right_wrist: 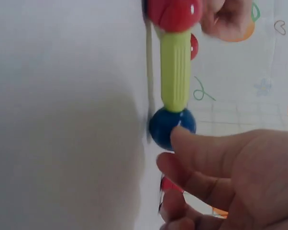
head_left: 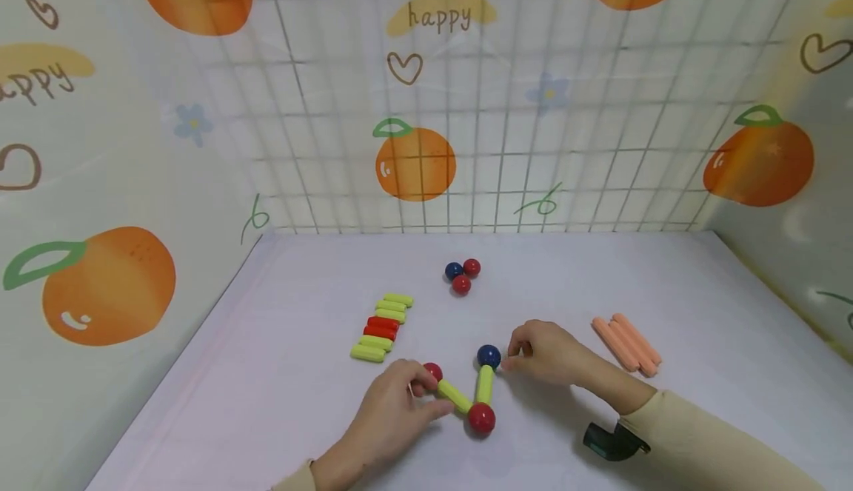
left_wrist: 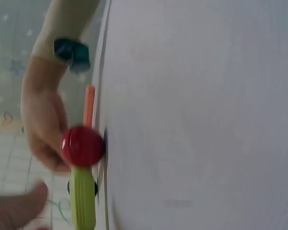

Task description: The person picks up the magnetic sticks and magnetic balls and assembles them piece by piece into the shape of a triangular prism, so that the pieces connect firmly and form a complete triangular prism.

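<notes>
Head view: V-shaped frame (head_left: 463,402), lying on the white table (head_left: 266,402)

Fingers, left: I am seeing the left hand (head_left: 393,406) holding thumb and fingertips apart, the fingers seeming to touch the left red ball (head_left: 434,371).
Fingers, right: the right hand (head_left: 548,352) is keeping thumb and forefinger apart beside the blue ball (head_left: 489,356); contact I cannot tell.
Risk, my judgement: a lopsided nudge from either side could be swinging the V or loosening a joint, the round balls giving little friction.
Axes: the V is pointing its red corner ball (head_left: 481,418) toward the person; the right rod (head_left: 484,386) is running nearly straight away, the left rod (head_left: 453,395) slanting away leftward.
Outlying: loose balls (head_left: 461,284) are sitting beyond, short rods (head_left: 380,332) leftward, salmon rods (head_left: 626,344) rightward.
</notes>
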A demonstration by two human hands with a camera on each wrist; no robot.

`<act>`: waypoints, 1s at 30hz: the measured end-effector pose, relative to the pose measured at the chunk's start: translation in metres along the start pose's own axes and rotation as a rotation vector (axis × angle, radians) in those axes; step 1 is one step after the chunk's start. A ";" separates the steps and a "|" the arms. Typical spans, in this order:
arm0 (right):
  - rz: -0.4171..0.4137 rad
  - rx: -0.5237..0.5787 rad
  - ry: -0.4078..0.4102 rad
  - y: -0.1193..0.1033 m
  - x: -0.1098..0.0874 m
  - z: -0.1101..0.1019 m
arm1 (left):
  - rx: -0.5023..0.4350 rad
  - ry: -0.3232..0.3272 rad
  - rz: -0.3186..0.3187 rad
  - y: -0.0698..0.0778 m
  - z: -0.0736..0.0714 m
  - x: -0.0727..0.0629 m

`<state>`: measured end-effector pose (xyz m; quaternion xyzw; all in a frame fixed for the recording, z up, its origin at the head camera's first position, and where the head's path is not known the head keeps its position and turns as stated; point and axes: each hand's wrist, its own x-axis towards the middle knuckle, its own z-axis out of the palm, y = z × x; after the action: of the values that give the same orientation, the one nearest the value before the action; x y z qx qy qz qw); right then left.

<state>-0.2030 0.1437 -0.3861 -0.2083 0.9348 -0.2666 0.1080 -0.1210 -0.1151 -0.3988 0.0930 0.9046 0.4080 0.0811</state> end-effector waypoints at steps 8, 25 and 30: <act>-0.109 -0.019 -0.011 -0.011 -0.006 0.004 | 0.131 0.083 -0.009 0.000 -0.004 0.004; -0.054 0.041 -0.144 -0.005 -0.027 0.000 | 0.217 0.301 -0.057 -0.012 -0.033 0.005; -0.081 0.039 -0.129 -0.002 -0.028 -0.001 | 0.380 0.341 -0.105 -0.023 -0.053 0.011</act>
<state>-0.1778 0.1556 -0.3816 -0.2605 0.9114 -0.2748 0.1611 -0.1457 -0.1655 -0.3823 -0.0108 0.9692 0.2355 -0.0704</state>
